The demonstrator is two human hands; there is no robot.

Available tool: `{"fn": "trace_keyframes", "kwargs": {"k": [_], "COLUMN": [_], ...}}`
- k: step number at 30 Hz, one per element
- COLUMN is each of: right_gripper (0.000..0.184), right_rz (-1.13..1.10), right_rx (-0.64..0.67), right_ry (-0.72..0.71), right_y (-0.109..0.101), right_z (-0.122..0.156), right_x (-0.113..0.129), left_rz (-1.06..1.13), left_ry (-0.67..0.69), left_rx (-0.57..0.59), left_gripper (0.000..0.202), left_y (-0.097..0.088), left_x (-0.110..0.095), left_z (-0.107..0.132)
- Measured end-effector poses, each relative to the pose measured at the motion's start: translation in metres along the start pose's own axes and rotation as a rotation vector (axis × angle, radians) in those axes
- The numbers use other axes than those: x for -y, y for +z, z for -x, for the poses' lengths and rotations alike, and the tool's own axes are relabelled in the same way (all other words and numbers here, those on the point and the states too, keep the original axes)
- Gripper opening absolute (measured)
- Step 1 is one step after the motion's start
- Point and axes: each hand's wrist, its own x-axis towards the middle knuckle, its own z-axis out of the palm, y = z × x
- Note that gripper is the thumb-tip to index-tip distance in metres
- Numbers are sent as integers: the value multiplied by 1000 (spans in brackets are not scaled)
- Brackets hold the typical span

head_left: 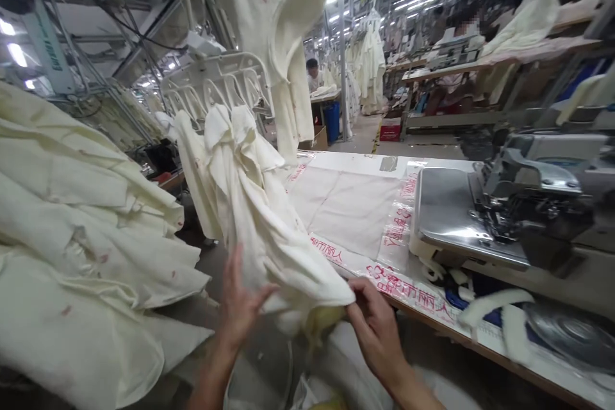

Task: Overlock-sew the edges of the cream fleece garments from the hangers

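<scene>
A cream garment (259, 224) hangs, its lower corner pinched between fingers of the right hand (377, 323). The left hand (240, 307), fingers spread, is alongside.

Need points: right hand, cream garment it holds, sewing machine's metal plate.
Right hand (377, 323): head view, middle of hand.
Cream garment (264, 227): head view, central cloth.
Metal plate (446, 205): head view, flat top.

The table (365, 161) carries 1 sewing machine (451, 211) and 1 grey patch (388, 163). Left of it are 1 multi-hook hanger (218, 72) and 1 held garment (283, 246). Beyond it are 1 blue bin (331, 120) and 1 red box (390, 129).
</scene>
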Motion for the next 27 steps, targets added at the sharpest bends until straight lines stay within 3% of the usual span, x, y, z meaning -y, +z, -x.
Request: {"fn": "trace_keyframes", "kwargs": {"k": [2, 3, 4, 5, 6, 8, 9, 11, 16, 18, 19, 21, 25, 27], "right_gripper": [6, 7, 13, 27, 41, 58, 55, 39, 50, 28, 19, 18, 23, 28], "right_rz": [-45, -65, -76, -100, -84, 5, 48, 43, -74, -69, -56, 40, 501, 714], "right_rx": [-74, -159, -232, -250, -180, 107, 262, 412, 163, 164, 180, 161, 40, -102], "right_ry": [-186, -264, -288, -268, -215, -21, 78, 217, 321, 376, 395, 378, 163, 101], "right_y": [-34, -51, -67, -84, -99, -122, -129, -128, -69, -57, -62, -92, -189, -220], "right_z": [-22, -34, -45, -53, -57, -52, -44, -25, 2, 5, 8, 14, 23, 15], "right_x": [42, 58, 67, 71, 70, 54, 43, 19, -20, -23, -21, -9, 43, 63], "left_rz": [-10, -12, 19, 74, 129, 205, 224, 231, 273, 264, 230, 115, -119, -213], "left_ry": [523, 729, 845, 876, 876, 830, 806, 774, 714, 699, 698, 711, 759, 776], "left_rx": [248, 359, 403, 378, 317, 209, 169, 147, 238, 195, 168, 209, 701, 837], "left_gripper": [88, 73, 55, 40, 33, 28, 30, 32, 25, 24, 23, 24, 29, 29], "left_y": [3, 4, 3, 1, -3, -9, -10, -6, 17, 15, 12, 4, 12, 29], "left_x": [-71, -106, -139, -168, -191, -220, -226, -229, -216, -209, -204, -190, -166, -170], "left_z": [-18, -29, -42, -54, -67, -92, -102, -115, -115, -114, -116, -126, -157, -169]}}
